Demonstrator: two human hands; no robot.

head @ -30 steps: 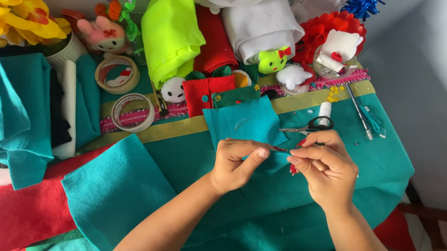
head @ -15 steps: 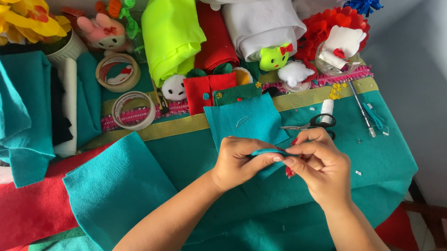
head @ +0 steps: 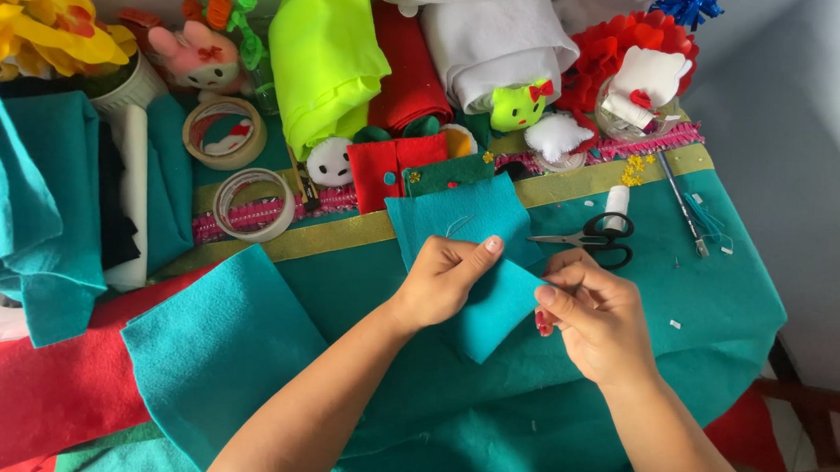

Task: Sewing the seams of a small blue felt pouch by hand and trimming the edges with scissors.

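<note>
Centrally, the left hand (head: 446, 282) is pinching a teal felt square (head: 492, 304) between thumb and curled fingers, holding it just above the teal felt table covering (head: 715, 302). The right hand (head: 596, 318) is closing thumb and forefinger on the square's right edge; something small and red is showing under its fingers, too hidden to identify. A second teal felt piece (head: 458, 219) is lying just beyond, partly covered by the left hand. Black-handled scissors (head: 589, 236) are lying near the right hand, right of centre. A white thread spool (head: 617, 202) is touching the scissors' handles. Two tape rolls (head: 250, 204) are sitting at upper left. Both forearms are running off the bottom edge.
</note>
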